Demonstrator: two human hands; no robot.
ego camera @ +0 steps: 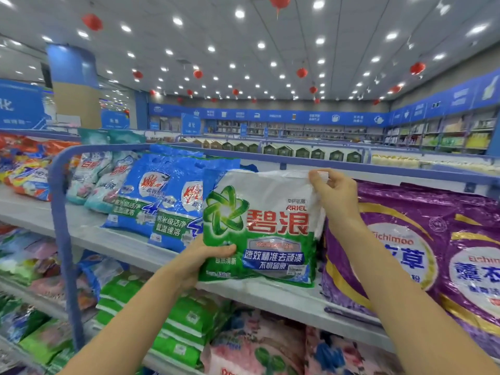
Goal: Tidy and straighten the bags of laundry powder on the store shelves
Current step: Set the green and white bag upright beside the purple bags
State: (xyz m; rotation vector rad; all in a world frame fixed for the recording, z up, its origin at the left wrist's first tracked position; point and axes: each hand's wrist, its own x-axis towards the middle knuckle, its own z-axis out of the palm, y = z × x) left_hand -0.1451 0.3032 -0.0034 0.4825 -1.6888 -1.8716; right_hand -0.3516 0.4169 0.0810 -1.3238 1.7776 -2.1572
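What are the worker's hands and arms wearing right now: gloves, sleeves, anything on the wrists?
Nothing that shows. The left hand and the right hand are ungloved, with no ring visible. Neither wrist carries a watch or a bracelet, and no sleeve appears on either arm down to the picture's lower edge. No marks or tags show.

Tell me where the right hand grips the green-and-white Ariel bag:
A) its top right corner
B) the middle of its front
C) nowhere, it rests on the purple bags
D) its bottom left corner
A: the right hand pinches the top right corner of the Ariel bag, while the left hand holds the bag's lower left edge.
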